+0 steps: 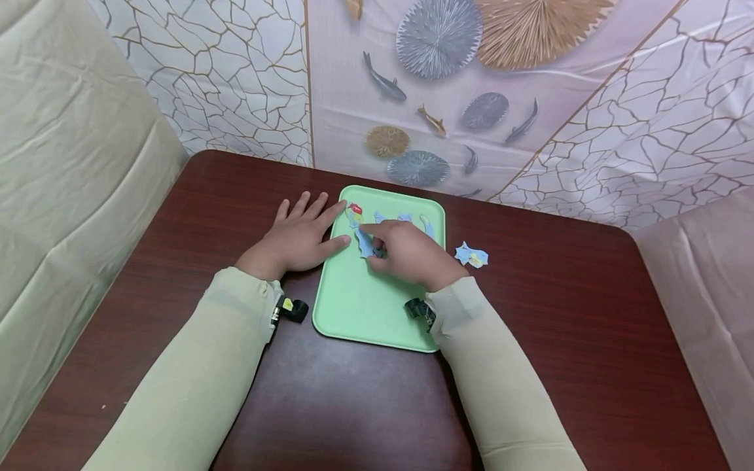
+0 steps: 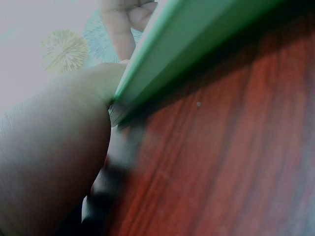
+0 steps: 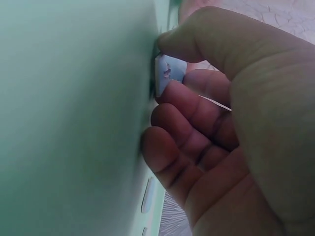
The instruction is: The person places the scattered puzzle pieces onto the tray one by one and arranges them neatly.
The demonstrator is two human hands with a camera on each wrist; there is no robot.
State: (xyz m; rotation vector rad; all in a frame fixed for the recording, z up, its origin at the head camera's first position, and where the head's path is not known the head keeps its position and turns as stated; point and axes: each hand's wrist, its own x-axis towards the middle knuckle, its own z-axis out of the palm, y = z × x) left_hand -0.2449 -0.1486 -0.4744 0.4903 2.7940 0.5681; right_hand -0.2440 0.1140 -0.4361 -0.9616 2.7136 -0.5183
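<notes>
My left hand (image 1: 294,241) lies flat with fingers spread, its thumb and index fingertips at the left rim of a light green tray (image 1: 359,307). Over the tray, my right hand (image 1: 411,254) holds a light blue puzzle piece (image 1: 364,243) between thumb and fingers, with the index finger stretched along its far edge. Seen from the right wrist, the blue piece (image 3: 173,71) sits between thumb and fingers, close against the tray surface. Just beyond it is a piece with a red and yellow picture (image 1: 355,213). The right hand hides part of the held piece.
Several more blue pieces, one being a curved piece (image 1: 427,226), lie toward the tray's far end. Another blue and yellow piece (image 1: 472,255) lies on the dark wooden table (image 1: 565,314), right of the tray. A patterned cloth (image 1: 341,131) hangs behind the table.
</notes>
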